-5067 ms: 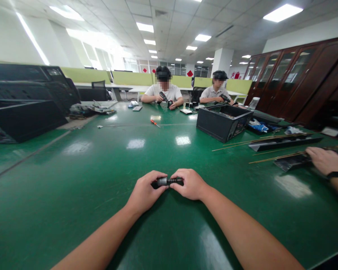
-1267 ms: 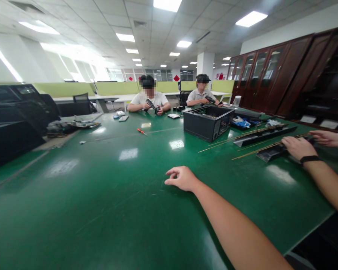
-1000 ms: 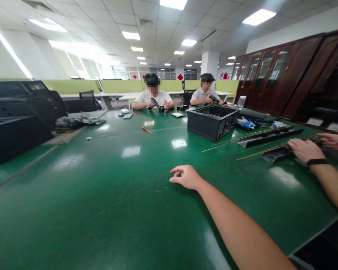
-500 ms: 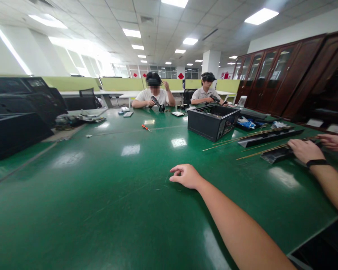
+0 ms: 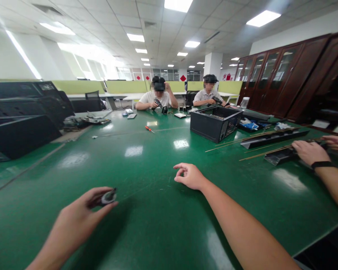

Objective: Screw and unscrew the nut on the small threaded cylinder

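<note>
My left hand (image 5: 79, 215) has its fingers and thumb closed around a small roundish object (image 5: 109, 197), dark with a pale grey ring and a dark tip. Most of it is hidden in the grip, and I cannot make out its kind. The hand is over the near left part of the green table (image 5: 146, 232). Farther right, my right hand (image 5: 189, 176) rests at the table surface with its fingers loosely curved. Its thumb and index finger are apart, and no object shows between them. The orange-handled screwdriver (image 5: 150, 129) lies well beyond both hands.
A black computer case (image 5: 214, 123) stands ahead. At right, a co-worker's hands (image 5: 311, 152) touch a dark metal channel (image 5: 281, 155) beside thin rods (image 5: 228, 144). Two people sit at the far edge with tools. Dark panels (image 5: 19, 135) and circuit parts (image 5: 94, 120) stand left.
My left hand has come into view from the lower left with the small object in its fingers. My right hand keeps its pose; the whole view has shifted slightly.
</note>
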The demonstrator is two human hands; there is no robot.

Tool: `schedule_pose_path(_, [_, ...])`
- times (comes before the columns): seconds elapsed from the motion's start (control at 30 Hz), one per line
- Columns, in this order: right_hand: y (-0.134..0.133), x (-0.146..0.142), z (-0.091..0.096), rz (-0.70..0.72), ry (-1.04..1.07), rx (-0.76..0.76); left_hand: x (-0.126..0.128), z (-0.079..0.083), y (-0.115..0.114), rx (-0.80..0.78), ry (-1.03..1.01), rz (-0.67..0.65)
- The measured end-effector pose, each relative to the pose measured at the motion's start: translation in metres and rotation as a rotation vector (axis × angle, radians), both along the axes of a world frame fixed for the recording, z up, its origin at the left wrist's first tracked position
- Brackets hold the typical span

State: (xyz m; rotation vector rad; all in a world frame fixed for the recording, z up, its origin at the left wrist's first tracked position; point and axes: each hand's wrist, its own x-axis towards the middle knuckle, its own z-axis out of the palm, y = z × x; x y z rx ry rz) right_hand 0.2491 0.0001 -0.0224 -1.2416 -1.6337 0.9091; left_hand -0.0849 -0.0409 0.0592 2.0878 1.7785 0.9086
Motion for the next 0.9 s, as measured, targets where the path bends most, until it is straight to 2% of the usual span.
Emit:
schedule_pose_path(0.1, [-0.011, -0.002, 0.011, 0.071, -0.037, 0.047, 0.053, -0.012, 0.028, -0.064, -0.073, -0.305])
schedule_pose_path(0.17, [-0.019, -0.003, 0.019, 0.103, -0.137, 0.078, 0.084, -0.024, 0.038, -0.019, -0.072, -0.426])
schedule_pose_path(0.23, [-0.027, -0.006, 0.026, 0.121, -0.267, 0.15, 0.101, -0.037, 0.042, 0.049, -0.071, -0.499])
schedule_pose_path(0.3, [-0.033, -0.009, 0.03, 0.14, -0.378, 0.211, 0.105, -0.049, 0.042, 0.076, -0.077, -0.555])
schedule_pose_path(0.4, [-0.036, -0.016, 0.031, 0.148, -0.426, 0.234, 0.098, -0.059, 0.041, 0.035, -0.122, -0.537])
schedule_pose_path(0.53, [-0.035, -0.022, 0.027, 0.098, -0.437, 0.264, 0.095, -0.061, 0.04, -0.018, -0.192, -0.45])
schedule_pose_path(0.9, [-0.034, -0.023, 0.023, 0.097, -0.417, 0.292, 0.101, -0.061, 0.038, 0.029, -0.181, -0.485])
